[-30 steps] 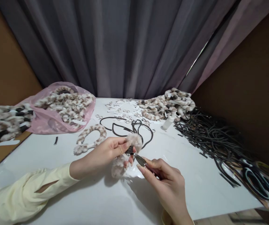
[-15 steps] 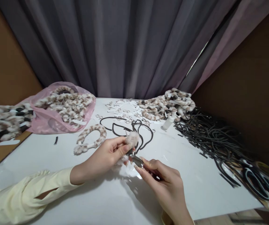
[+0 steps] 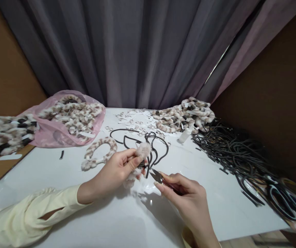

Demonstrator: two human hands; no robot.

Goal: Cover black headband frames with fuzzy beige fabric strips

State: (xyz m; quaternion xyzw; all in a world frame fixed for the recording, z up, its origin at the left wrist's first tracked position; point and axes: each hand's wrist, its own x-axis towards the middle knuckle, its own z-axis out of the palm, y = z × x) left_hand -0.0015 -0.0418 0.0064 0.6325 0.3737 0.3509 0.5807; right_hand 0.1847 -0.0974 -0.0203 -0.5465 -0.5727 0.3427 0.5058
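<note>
My left hand (image 3: 117,168) pinches a fluffy beige fur-covered headband (image 3: 143,151) just above the white table (image 3: 106,213); the fur bunches at my fingertips and more hangs below the palm. My right hand (image 3: 186,198) holds small metal snips (image 3: 156,175), their blades pointing up-left at the headband's dark bare end, a short gap away. A spotted fur headband (image 3: 100,151) lies on the table just left of my left hand. Bare black headbands (image 3: 137,139) lie right behind both hands.
A pink bag (image 3: 57,131) of spotted fur headbands sits at the back left, more fur pieces (image 3: 0,134) at the far left. Another fur pile (image 3: 184,115), a small white bottle (image 3: 185,135) and small metal rings (image 3: 135,124) lie behind. Black bands (image 3: 241,155) and scissors (image 3: 279,196) fill the right side.
My left hand has drawn the fur headband up and bunched it shorter. My right hand with the snips has pulled slightly back to the right, off the headband's end.
</note>
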